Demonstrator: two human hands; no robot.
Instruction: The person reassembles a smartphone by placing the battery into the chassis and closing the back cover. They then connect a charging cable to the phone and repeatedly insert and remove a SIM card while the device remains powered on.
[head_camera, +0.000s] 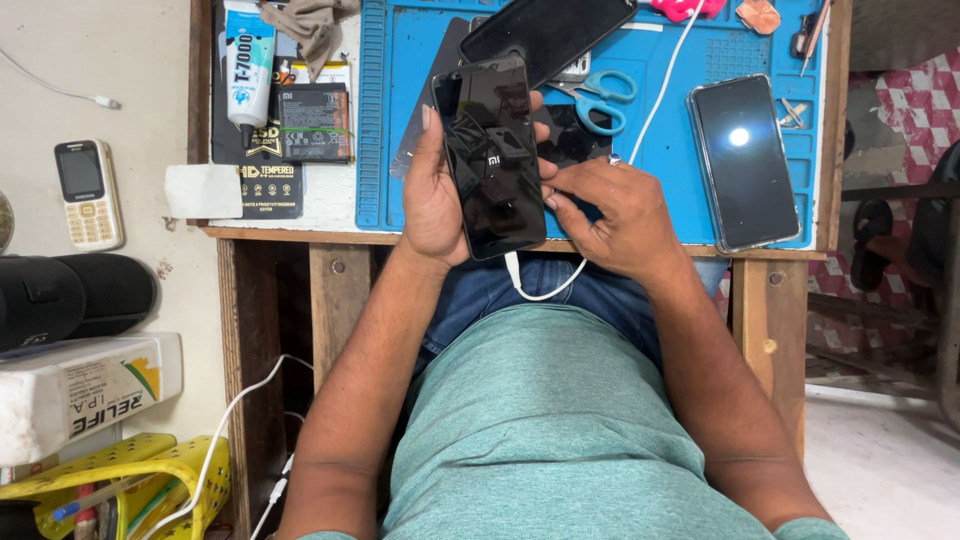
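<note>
A: Fingers (440, 130) of the left hand (432, 200) are wrapping one edge of a black phone (492, 155), holding it tilted over the bench edge.

B: Right hand (612, 215)?

A: Fingertips pressed together, pinching the phone's other edge; a white cable (540, 292) is hanging below.

B: Surface?

A: Blue mat (660, 150) is lying on a wooden bench (770, 300), carrying scissors (600, 100) and a second phone (745, 160). A keypad phone (88, 195) is resting well apart on a pale counter (60, 60).

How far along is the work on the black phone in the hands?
Done: a white cable is plugged into the black phone. In hand: the left hand holds it while the right hand touches its edge. Left: its back still looks loose; scissors lie on the blue mat.
</note>
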